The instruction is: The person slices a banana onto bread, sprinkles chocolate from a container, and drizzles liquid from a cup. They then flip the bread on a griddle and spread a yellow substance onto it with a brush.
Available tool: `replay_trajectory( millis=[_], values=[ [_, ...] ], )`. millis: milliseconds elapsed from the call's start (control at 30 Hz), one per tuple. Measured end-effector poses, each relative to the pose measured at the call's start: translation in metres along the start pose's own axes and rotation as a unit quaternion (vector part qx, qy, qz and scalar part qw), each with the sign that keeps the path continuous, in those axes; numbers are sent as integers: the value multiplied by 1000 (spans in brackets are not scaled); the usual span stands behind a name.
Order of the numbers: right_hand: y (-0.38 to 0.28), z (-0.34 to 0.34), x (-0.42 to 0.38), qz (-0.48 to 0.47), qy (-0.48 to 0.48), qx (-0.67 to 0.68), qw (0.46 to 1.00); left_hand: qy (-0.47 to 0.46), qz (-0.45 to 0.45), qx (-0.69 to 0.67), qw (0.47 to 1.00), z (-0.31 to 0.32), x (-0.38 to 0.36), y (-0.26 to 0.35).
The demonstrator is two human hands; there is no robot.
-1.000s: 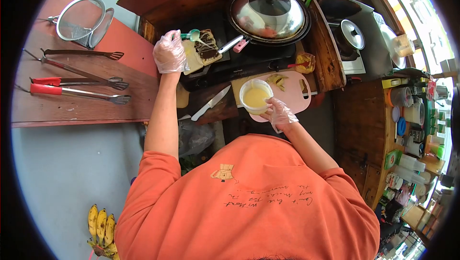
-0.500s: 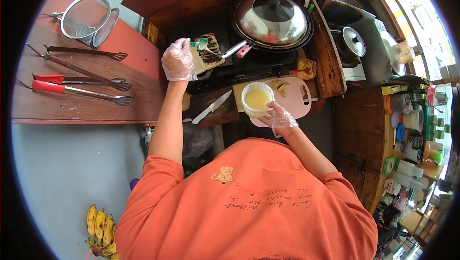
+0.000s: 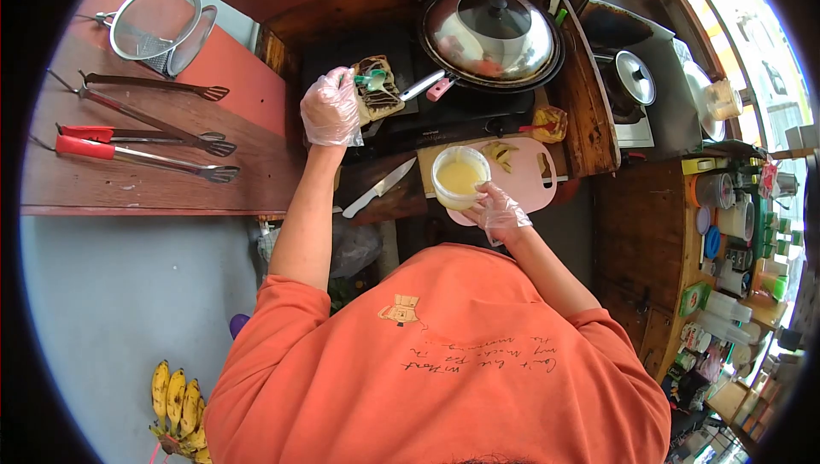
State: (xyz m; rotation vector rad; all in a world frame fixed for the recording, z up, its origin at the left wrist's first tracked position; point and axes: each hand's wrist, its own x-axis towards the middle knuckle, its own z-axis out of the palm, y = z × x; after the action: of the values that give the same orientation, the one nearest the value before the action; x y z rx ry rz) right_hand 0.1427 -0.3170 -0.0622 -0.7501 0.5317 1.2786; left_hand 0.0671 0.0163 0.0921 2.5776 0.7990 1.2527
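Note:
My left hand, in a clear plastic glove, is closed around a green spoon. The spoon's bowl hangs over bread slices striped with dark brown spread and pale drizzle, lying on the dark stove top. My right hand, gloved too, grips a clear round plastic tub holding a pale yellow liquid. That tub is held above the edge of a pink cutting board, where some yellowish sliced pieces lie. A white-handled knife rests between my arms.
Beyond the tub stands a lidded pan, its handle pointing at the bread. Several tongs and strainers hang or lie at left. A small yellow-red packet is beside the board. Bananas are at lower left.
My left hand and the spoon have shifted slightly right over the bread, and more pale drizzle shows on it. The right hand still holds the tub in about the same place.

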Motion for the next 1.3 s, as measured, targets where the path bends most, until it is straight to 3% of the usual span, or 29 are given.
replay_trajectory(
  millis=[400, 600, 733, 900, 1133, 1300],
  values=[
    [-1, -3, -5, 8, -29, 12, 999, 44, 18, 43, 998, 14, 25, -47],
    [-1, 8, -20, -15, 14, -12, 1000, 73, 35, 106, 991, 31, 53, -57],
    [-1, -10, -13, -6, -7, 1, 1000, 100, 72, 87, 989, 35, 67, -53],
    [-3, -5, -22, -13, 69, -5, 998, 86, 83, 90, 989, 35, 73, -43],
    [-2, -15, -15, 14, 27, 39, 999, 80, 135, 62, 986, 29, 63, -25],
    [1, -4, -23, -35, 51, -10, 998, 51, 146, 25, 988, 7, 35, -11]
  ],
)
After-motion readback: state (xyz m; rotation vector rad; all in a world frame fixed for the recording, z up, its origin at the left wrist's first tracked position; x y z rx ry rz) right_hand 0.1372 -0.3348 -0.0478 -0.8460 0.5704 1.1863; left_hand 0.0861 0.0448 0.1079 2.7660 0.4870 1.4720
